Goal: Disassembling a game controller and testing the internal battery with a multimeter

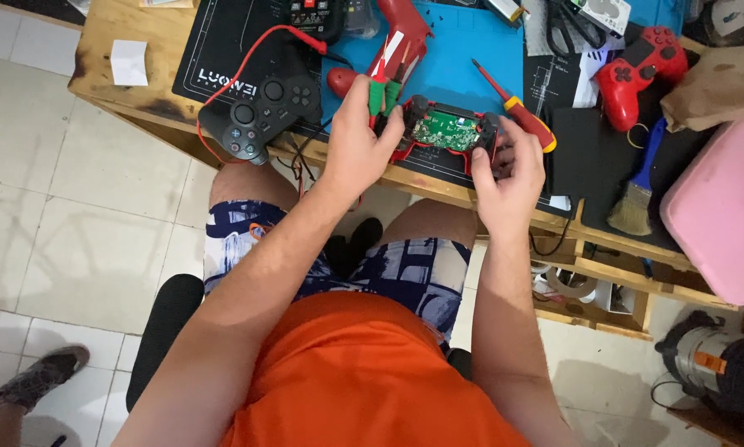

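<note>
At centre frame, the left hand [354, 141] pinches green-sleeved probe tips [379, 97] while gripping the left end of an opened red game controller [448, 132], its green circuit board [441, 130] exposed; the right hand [511, 170] clamps the other end at the wooden bench's [107, 62] edge. A red-handled screwdriver [517, 109] lies just beside it, a black controller [263, 116] to the left. A slipping probe could likely bridge contacts on the bare board.
</note>
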